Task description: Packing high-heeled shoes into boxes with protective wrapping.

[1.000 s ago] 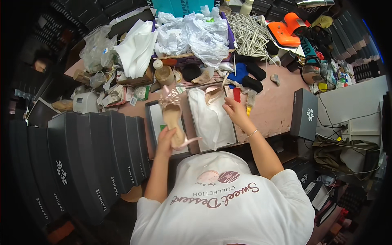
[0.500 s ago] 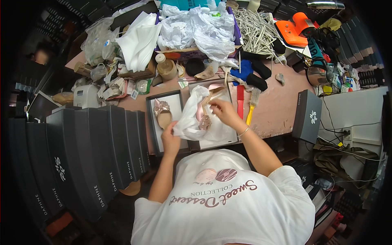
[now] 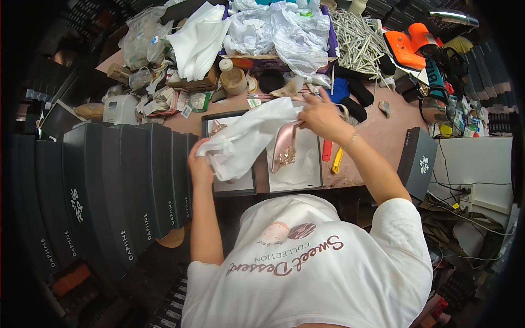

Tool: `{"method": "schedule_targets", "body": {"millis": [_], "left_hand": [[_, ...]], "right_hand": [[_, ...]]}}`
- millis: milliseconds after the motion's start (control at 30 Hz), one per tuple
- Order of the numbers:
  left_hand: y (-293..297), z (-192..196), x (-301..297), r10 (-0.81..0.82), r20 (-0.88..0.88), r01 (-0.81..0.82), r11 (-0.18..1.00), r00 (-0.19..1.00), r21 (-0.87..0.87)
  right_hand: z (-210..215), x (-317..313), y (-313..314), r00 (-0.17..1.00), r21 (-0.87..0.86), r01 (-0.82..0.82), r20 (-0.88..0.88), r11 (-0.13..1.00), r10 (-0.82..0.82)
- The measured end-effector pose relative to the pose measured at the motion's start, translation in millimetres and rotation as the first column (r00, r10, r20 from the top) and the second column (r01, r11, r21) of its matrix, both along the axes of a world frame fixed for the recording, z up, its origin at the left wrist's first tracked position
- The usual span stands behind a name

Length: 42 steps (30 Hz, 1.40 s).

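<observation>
My left hand [image 3: 202,164] is closed on the near left end of a thin white wrapping sheet [image 3: 240,143], which stretches up and across the boxes. The sheet's far end reaches my right hand [image 3: 324,117], whose fingers grip the heel end of a pink shoe [image 3: 284,143]. The shoe hangs toe down, with glittery decoration at its toe, above the right open box half [image 3: 310,185], where white paper lies. In the left open box half [image 3: 235,192], a second shoe [image 3: 217,128] shows only its decorated part; the sheet hides the rest.
A row of dark shoe boxes [image 3: 117,180] stands at the left, another dark box [image 3: 418,164] at the right. Red- and yellow-handled brushes [image 3: 337,160] lie beside the boxes. Behind are a squat bottle [image 3: 233,79], blue-black gloves [image 3: 350,93] and a bin of crumpled white paper [image 3: 273,33].
My right hand has lifted the shoe's heel end and moved right. My left hand has moved left and away from me, and the sheet is stretched out between them over the left shoe.
</observation>
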<state>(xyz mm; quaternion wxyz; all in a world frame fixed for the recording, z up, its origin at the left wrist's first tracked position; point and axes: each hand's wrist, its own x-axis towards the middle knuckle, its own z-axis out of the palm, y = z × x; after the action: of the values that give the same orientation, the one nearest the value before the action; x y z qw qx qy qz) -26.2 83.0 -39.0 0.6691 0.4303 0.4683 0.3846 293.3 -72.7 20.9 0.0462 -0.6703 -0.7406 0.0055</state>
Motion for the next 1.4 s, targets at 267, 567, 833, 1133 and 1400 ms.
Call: {"method": "schedule_targets", "body": {"millis": [267,567,833,1133,1400], "left_hand": [[-84.4,11.1,104.2,-0.409,-0.765,0.865,0.166,0.497,0.474],[-42.2,-42.5,164.2,-0.730,-0.496,0.873,0.468,0.469,0.137],[-35.3,39.7,144.7,-0.179,-0.558,0.575,0.430,0.810,0.697],[-96.0,0.8,108.1,-0.803,-0.508,0.941,0.186,0.311,0.283],[-48.8,9.2,37.2,0.169,-0.577,0.371,0.617,0.799,0.694]], "right_hand": [[6.2,38.0,-176.3,-0.052,-0.463,0.635,-0.824,0.618,-0.564],[-30.7,-28.2,-235.1,-0.547,-0.576,0.587,-0.800,0.570,-0.245],[-19.6,-13.7,-227.3,-0.618,-0.541,0.553,-0.777,0.633,-0.124],[-31.0,-78.1,-132.2,-0.620,-0.574,0.373,-0.739,0.729,-0.265],[-61.5,-116.1,-77.6,-0.608,-0.629,0.372,-0.721,0.683,-0.332]]}}
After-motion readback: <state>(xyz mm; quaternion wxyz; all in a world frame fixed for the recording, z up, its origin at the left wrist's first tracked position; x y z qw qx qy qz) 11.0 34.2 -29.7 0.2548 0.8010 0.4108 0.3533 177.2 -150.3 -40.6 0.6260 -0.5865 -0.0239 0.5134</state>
